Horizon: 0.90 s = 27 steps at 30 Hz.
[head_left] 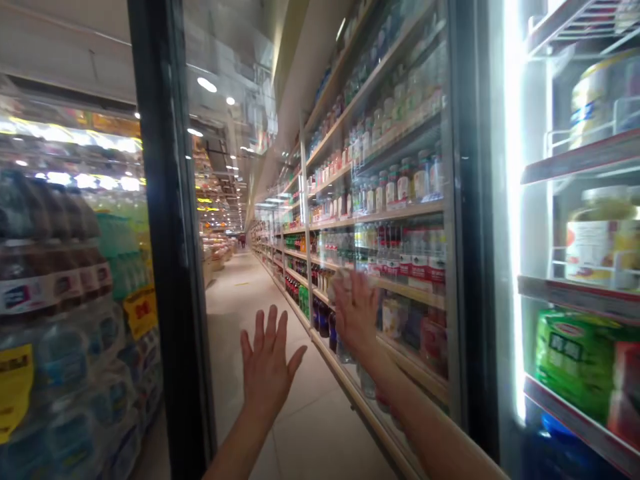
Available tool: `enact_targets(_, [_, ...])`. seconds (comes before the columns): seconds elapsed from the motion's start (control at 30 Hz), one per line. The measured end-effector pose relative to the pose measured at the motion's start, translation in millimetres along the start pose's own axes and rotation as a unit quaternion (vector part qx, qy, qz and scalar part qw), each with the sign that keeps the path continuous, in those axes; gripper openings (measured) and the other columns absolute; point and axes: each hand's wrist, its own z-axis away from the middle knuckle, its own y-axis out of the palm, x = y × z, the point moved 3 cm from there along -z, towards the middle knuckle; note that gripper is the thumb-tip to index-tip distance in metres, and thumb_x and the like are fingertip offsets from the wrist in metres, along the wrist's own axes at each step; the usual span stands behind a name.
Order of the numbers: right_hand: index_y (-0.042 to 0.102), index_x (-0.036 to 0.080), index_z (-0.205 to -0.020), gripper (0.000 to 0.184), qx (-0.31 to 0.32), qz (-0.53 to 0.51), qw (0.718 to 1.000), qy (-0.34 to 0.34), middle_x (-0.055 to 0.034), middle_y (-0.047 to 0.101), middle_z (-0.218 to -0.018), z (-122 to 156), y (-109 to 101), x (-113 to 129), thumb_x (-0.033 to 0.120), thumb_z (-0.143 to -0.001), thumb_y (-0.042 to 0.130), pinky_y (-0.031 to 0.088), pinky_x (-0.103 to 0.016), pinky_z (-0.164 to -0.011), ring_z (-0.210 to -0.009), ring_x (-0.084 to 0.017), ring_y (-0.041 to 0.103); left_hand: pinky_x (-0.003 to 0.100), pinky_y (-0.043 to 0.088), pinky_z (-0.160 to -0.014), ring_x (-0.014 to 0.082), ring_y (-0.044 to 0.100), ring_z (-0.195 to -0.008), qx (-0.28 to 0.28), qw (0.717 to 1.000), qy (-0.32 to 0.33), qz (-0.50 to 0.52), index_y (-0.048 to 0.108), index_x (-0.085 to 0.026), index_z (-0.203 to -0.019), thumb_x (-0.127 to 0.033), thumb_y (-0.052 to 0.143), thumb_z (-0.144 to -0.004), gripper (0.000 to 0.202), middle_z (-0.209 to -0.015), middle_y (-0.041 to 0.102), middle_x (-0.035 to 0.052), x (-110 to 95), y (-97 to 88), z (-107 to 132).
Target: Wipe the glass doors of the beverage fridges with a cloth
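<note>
My left hand is raised with the palm forward and fingers spread, holding nothing, at or just before a glass fridge door. My right hand is higher and further right, fingers stretched flat against the same glass. A pale blurred patch, perhaps a cloth, shows at its fingertips; I cannot tell what it is. Through the glass I see a long aisle with shelves of bottled drinks.
The door's black frame stands upright at left, with stacked water and soda bottles beyond it. At right the lit fridge interior holds jars and green packets on wire shelves. The tiled aisle floor runs ahead.
</note>
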Motion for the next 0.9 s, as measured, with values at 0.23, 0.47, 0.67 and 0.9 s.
enact_targets(0.23, [0.036, 0.019, -0.139, 0.049, -0.091, 0.059, 0.975, 0.192, -0.0195, 0.035, -0.143, 57, -30, -118, 0.023, -0.09, 0.034, 0.03, -0.058, -0.1, -0.134, -0.031, 0.03, 0.058, 0.019, -0.108, 0.0299, 0.014, -0.139, 0.011, 0.999, -0.043, 0.013, 0.017, -0.014, -0.144, -0.042, 0.041, -0.09, 0.066, -0.142, 0.037, 0.0194, -11, 4.5, -1])
enact_targets(0.47, [0.043, 0.031, -0.134, 0.053, 0.044, -0.031, 0.998, -0.026, -0.009, 0.036, -0.144, 79, -5, 1, 0.013, -0.084, 0.043, 0.024, -0.054, -0.106, -0.135, -0.026, 0.028, 0.06, 0.019, -0.107, 0.0302, 0.011, -0.14, 0.015, 0.996, -0.084, 0.027, 0.014, -0.016, -0.145, -0.04, 0.045, -0.088, 0.068, -0.144, 0.034, 0.0183, -21, 5.9, 5])
enact_targets(0.67, [0.034, 0.026, -0.139, 0.053, -0.053, 0.019, 0.992, 0.109, -0.0139, 0.032, -0.146, 92, -25, -75, 0.015, -0.088, 0.039, 0.028, -0.057, -0.103, -0.135, -0.028, 0.027, 0.056, 0.019, -0.109, 0.0289, 0.015, -0.139, 0.024, 0.998, -0.051, 0.02, 0.015, -0.017, -0.145, -0.037, 0.048, -0.088, 0.069, -0.144, 0.035, 0.0165, -20, 5.1, 19])
enact_targets(0.9, [0.039, 0.028, -0.137, 0.052, 0.028, -0.027, 0.999, 0.035, -0.0117, 0.026, -0.149, 90, -12, -18, 0.014, -0.086, 0.041, 0.026, -0.058, -0.104, -0.137, -0.03, 0.022, 0.057, 0.018, -0.109, 0.0291, 0.013, -0.14, 0.022, 0.997, -0.065, 0.04, 0.012, -0.017, -0.145, -0.035, 0.051, -0.086, 0.072, -0.143, 0.035, 0.0173, -23, 5.8, 25])
